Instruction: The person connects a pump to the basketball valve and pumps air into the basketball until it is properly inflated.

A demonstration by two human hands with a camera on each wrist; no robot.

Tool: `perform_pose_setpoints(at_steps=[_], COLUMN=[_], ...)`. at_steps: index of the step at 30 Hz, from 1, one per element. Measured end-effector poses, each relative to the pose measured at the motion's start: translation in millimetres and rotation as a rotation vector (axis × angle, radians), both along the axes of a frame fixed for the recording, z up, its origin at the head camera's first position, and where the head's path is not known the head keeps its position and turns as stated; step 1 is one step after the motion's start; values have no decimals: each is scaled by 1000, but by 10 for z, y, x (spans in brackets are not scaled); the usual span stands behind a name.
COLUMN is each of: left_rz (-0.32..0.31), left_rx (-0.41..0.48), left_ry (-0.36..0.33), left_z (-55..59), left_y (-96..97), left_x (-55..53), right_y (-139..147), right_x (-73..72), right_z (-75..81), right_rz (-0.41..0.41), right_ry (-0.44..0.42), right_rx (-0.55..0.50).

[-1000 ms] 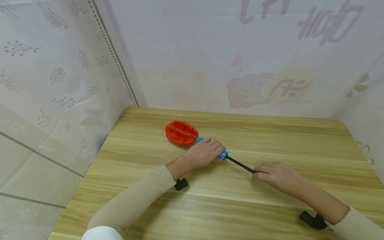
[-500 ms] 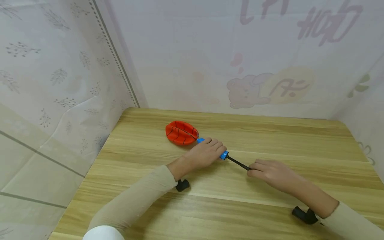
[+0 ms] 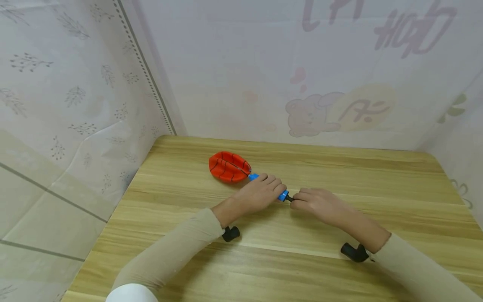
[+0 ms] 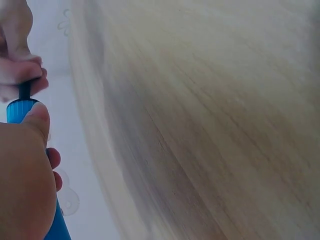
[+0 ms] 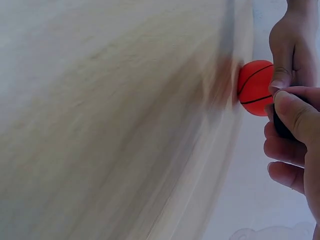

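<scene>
A red ball (image 3: 228, 167) with black lines, partly deflated and creased inward, lies on the wooden table. The tip of a blue hand pump (image 3: 254, 177) meets its right side. My left hand (image 3: 258, 193) grips the pump's blue barrel, also seen in the left wrist view as a blue tube (image 4: 59, 229). To the right, my right hand (image 3: 320, 205) holds the pump's black handle (image 5: 283, 125), with its fingers curled round it. Only a short bit of the black rod (image 3: 289, 198) shows between barrel and right hand.
The wooden table (image 3: 181, 268) ends at a patterned wall covering (image 3: 226, 75) behind and at the left. Black wrist-worn mounts (image 3: 231, 233) sit under both forearms, close to the tabletop.
My right hand has moved left toward my left hand, pushing the rod into the barrel. The left hand stays almost still, and the ball looks much the same.
</scene>
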State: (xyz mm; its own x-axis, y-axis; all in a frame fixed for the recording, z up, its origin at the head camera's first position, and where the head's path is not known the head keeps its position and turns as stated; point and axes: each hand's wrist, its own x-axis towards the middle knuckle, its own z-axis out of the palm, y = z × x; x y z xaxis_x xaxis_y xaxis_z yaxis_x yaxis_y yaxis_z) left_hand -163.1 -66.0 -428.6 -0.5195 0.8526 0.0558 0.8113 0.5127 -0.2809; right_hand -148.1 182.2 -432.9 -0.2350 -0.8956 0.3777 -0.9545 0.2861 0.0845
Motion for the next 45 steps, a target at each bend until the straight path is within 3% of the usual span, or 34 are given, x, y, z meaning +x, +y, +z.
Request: perform_pose_setpoints(at_steps=[8,14,22,30,45], left_rz=[-16,-28,-40,-34,-6], left_rx=[1,14,35,29,-8], left_ry=[-42,-41,-49,-46,57], left_z=[22,13,36,40,33], left_y=[-31,-71,-92,-89,-50], left_x=[-5,-32,-61,-58,-39], right_y=[17,198,468,627,214], right_x=[43,152,310,404,123], right_z=[-7,-28,-9,0,21], right_rz=[-1,11,15,-6,2], right_ry=[-8,-11,52,62,2], right_rx=[-20,-69,-117,-116,-38])
